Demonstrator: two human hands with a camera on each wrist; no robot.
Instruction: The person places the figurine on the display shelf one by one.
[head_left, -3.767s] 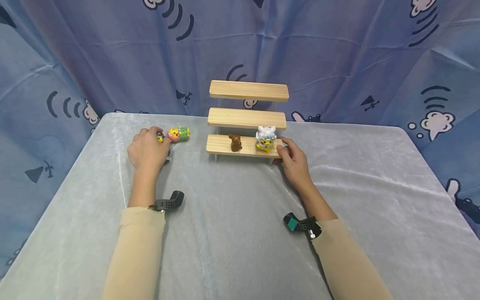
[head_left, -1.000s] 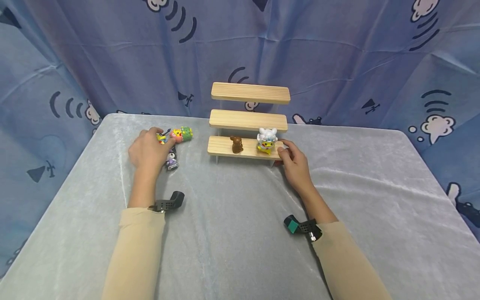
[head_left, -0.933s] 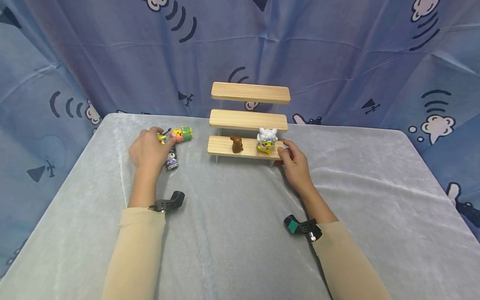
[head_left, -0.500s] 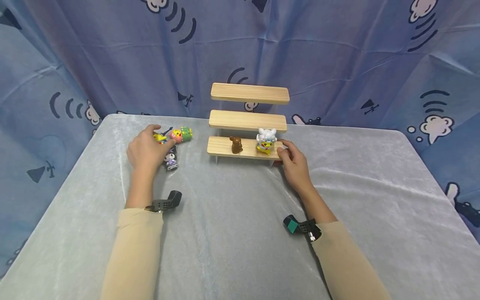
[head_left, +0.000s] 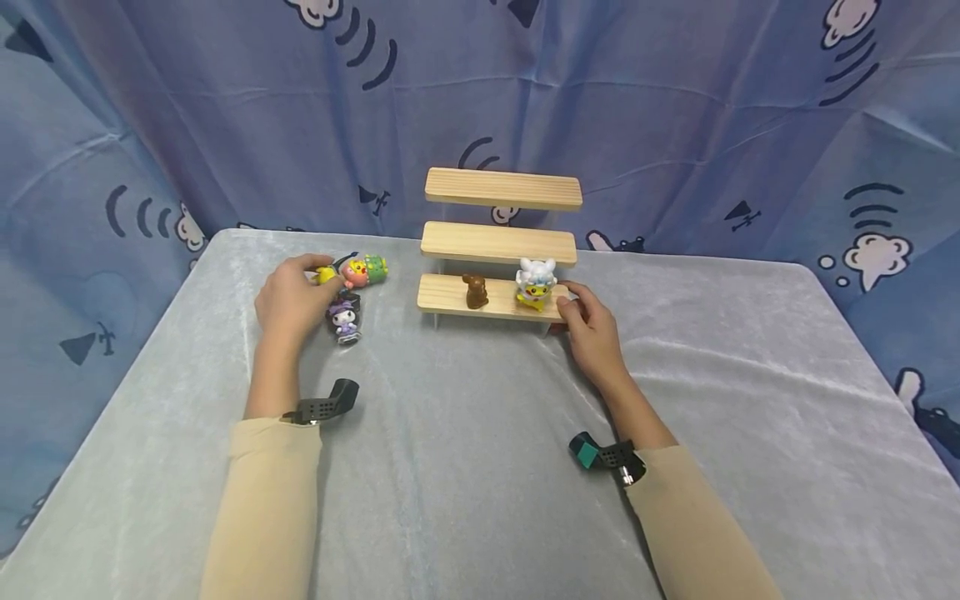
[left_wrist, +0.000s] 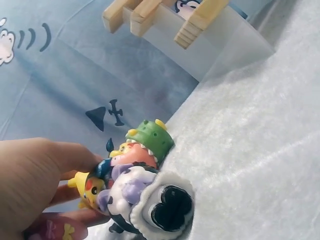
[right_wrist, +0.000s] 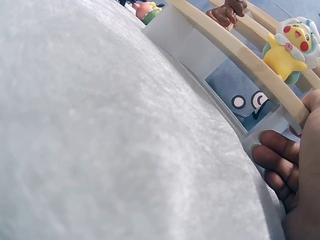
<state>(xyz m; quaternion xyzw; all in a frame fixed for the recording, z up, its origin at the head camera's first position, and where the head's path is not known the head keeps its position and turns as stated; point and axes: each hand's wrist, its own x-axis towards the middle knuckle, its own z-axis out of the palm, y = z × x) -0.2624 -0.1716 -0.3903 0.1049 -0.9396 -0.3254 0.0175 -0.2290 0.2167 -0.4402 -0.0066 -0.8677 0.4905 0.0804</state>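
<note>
At the table's left side, my left hand (head_left: pixel 288 302) pinches a small yellow figurine with red cheeks (left_wrist: pixel 91 191) between thumb and fingers; part of it is hidden behind them. Close against it lie a purple-and-white figurine with black ears (head_left: pixel 345 322) and a pink-and-green figurine (head_left: pixel 366 271). In the left wrist view, a pink piece with a yellow bow (left_wrist: pixel 57 228) shows under the hand. My right hand (head_left: pixel 594 329) grips the right end of a three-tier wooden shelf (head_left: pixel 442 292), thumb on top of the lowest board. That board carries a brown animal figurine (head_left: pixel 476 292) and a white-hooded yellow figurine (head_left: pixel 536 286).
The table (head_left: pixel 465 433) wears a pale grey velvety cloth with folds at the right. Behind it hangs a blue patterned curtain (head_left: pixel 637 125). The shelf's middle board (head_left: pixel 498 242) and top board (head_left: pixel 504 188) rise toward the back on translucent side panels.
My left hand has drawn slightly leftward, and more of the purple-and-white figurine has come into sight. The yellow figurine has shifted and turned in the fingers. My right hand keeps its hold on the shelf.
</note>
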